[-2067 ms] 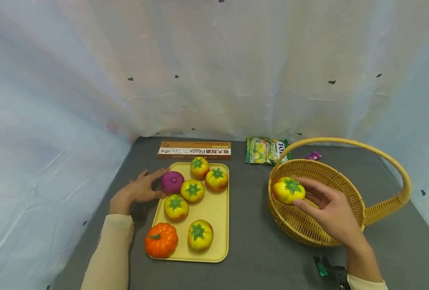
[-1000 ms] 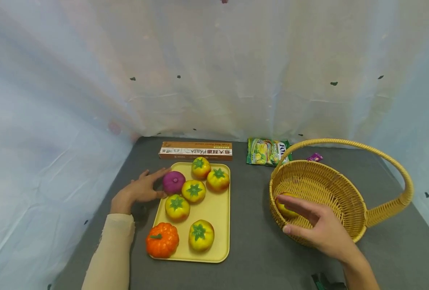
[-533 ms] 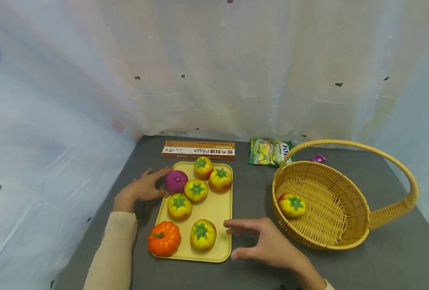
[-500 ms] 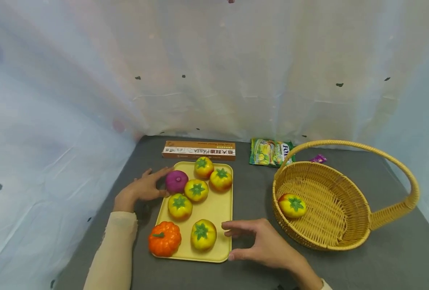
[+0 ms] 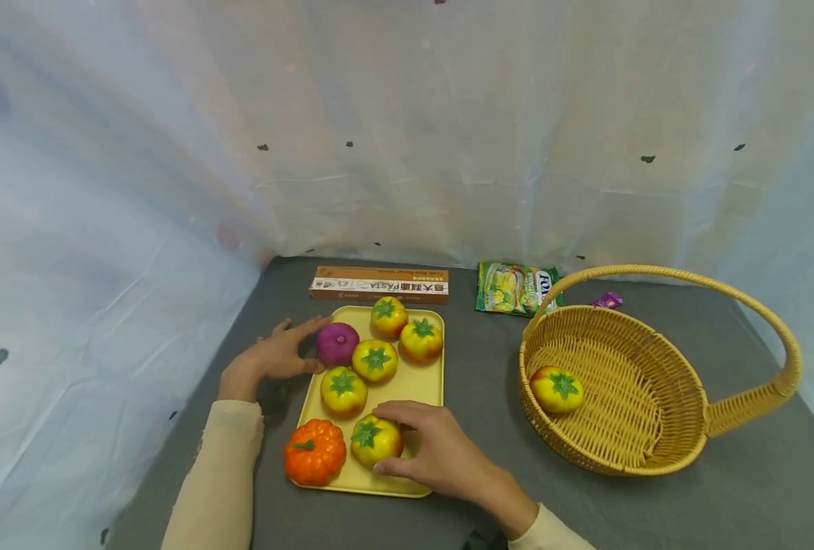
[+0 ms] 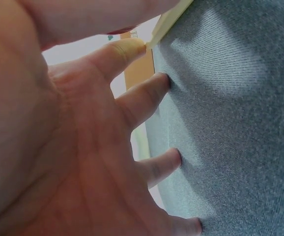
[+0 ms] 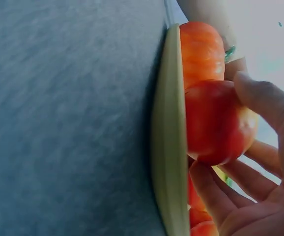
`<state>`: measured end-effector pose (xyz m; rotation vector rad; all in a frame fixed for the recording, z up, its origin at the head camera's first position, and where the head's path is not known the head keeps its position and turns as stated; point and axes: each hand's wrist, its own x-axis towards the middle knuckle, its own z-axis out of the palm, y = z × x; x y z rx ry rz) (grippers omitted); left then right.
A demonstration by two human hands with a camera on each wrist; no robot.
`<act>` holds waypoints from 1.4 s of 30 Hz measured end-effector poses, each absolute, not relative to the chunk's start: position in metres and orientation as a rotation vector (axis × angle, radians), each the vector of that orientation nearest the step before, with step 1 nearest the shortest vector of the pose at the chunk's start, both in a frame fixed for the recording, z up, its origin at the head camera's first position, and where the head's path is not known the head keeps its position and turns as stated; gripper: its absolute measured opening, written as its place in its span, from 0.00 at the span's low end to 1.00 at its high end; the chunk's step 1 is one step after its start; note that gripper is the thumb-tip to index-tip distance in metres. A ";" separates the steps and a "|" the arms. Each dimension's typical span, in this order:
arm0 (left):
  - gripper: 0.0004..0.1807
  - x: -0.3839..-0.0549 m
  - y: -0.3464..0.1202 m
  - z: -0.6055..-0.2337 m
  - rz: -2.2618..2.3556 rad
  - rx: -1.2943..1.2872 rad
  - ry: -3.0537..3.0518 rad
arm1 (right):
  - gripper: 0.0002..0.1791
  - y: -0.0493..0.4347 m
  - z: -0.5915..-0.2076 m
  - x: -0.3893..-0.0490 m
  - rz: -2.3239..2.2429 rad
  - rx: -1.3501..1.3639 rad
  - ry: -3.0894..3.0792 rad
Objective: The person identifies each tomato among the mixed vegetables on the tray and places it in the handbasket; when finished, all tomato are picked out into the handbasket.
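Note:
A yellow tray (image 5: 417, 389) holds several yellow-red persimmons with green leaf tops, a purple pumpkin (image 5: 338, 343) and an orange pumpkin (image 5: 315, 452). My right hand (image 5: 441, 451) grips the front persimmon (image 5: 373, 438), thumb on the near side and fingers on the far side. In the right wrist view that persimmon (image 7: 218, 123) shows its red underside, close to the tray rim (image 7: 170, 132). My left hand (image 5: 276, 357) rests with spread fingers at the tray's left edge beside the purple pumpkin. Its fingertips (image 6: 174, 156) touch the grey cloth, and one finger reaches the tray rim.
A wicker basket (image 5: 627, 344) with a tall handle stands on the right, one persimmon (image 5: 557, 389) inside at its left. Behind the tray lies a pasta box (image 5: 379, 285). A green packet (image 5: 515, 289) and a small purple wrapper (image 5: 608, 300) lie at the back.
My right hand let go of a persimmon in the basket, moved left to the tray and took hold of the front persimmon, which has tilted slightly left. The left hand stays in place.

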<state>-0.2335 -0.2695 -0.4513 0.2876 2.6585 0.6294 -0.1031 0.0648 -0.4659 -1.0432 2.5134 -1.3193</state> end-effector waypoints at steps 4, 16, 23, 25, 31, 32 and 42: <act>0.51 -0.232 -0.269 -0.451 0.627 0.276 2.658 | 0.34 0.076 -0.456 -0.101 -1.308 -1.091 2.500; 0.52 -0.232 -0.266 -0.447 0.622 0.254 2.651 | 0.36 0.230 -0.418 -0.075 -1.635 -0.888 2.403; 0.51 -0.233 -0.267 -0.449 0.620 0.251 2.654 | 0.35 0.310 -0.405 -0.060 -1.468 -0.653 2.633; 0.51 -0.233 -0.267 -0.449 0.621 0.246 2.652 | 0.34 0.322 -0.407 -0.061 -1.408 -0.587 2.670; 0.51 -0.233 -0.267 -0.449 0.629 0.254 2.652 | 0.31 0.329 -0.419 -0.075 -1.284 -0.574 2.688; 0.51 -0.232 -0.266 -0.449 0.629 0.257 2.652 | 0.31 0.327 -0.420 -0.078 -1.277 -0.590 2.676; 0.51 -0.232 -0.265 -0.448 0.628 0.259 2.654 | 0.34 0.305 -0.424 -0.096 -1.143 -0.586 2.767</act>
